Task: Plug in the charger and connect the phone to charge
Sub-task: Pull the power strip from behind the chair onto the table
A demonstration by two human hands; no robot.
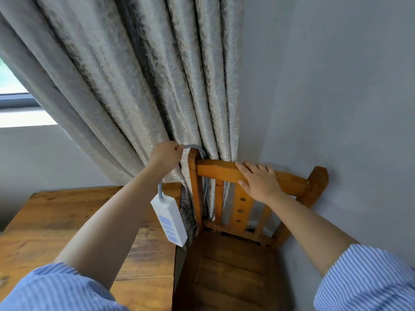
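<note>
Above the desk (67, 221), the left hand (165, 157) grips the grey cable (160, 190) of a dangling unlabelled power strip (168, 221); the right hand (258, 181) rests open on the chair (224, 254) back.

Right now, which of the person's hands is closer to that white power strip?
The left. The left hand grips the grey cable above the power strip, which dangles beneath it. The right hand rests on the wooden chair's top rail, off to the strip's right.
</note>
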